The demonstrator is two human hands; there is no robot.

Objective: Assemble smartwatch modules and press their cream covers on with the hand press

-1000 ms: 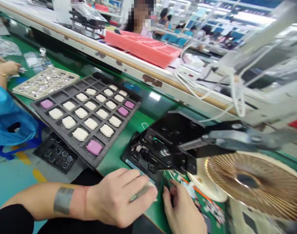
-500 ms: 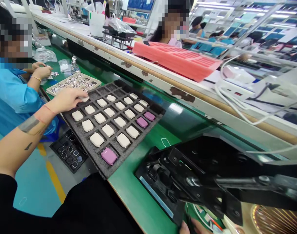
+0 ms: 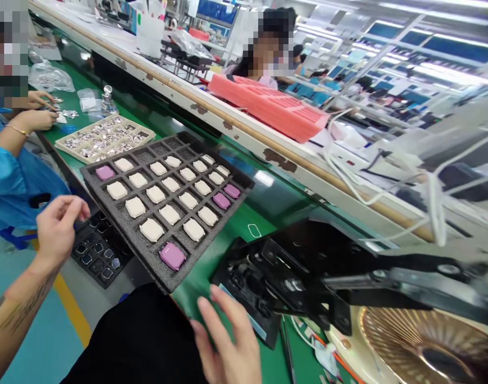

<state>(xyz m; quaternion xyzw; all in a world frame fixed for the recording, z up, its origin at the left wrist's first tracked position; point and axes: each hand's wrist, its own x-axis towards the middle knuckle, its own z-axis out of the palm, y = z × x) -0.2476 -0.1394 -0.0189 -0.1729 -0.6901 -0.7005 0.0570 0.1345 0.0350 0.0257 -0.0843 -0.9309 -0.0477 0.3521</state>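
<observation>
My left hand (image 3: 60,229) is raised just off the left edge of a black foam tray (image 3: 126,234), its fingers curled together; whether anything is between them is hidden. Rows of white pieces (image 3: 151,230) and a few purple pieces (image 3: 173,256) lie in the tray's compartments. Near the tray's front corner, my right hand (image 3: 230,341) hovers with its fingers apart and holds nothing. To its right stands a black metal device (image 3: 263,288) with a jointed arm. Black tweezers (image 3: 287,352) lie on the green table beside my right hand.
A beige divided box (image 3: 103,140) of small parts sits behind the tray, beside a co-worker in blue. A red foam tray (image 3: 268,104) rests on the raised shelf. At lower right is a round fan-like grille (image 3: 407,330); below left, another black tray (image 3: 95,258).
My left hand has moved back from the tray, where a white piece now sits in the far-left area. My right hand has come up into view, away from the tweezers.
</observation>
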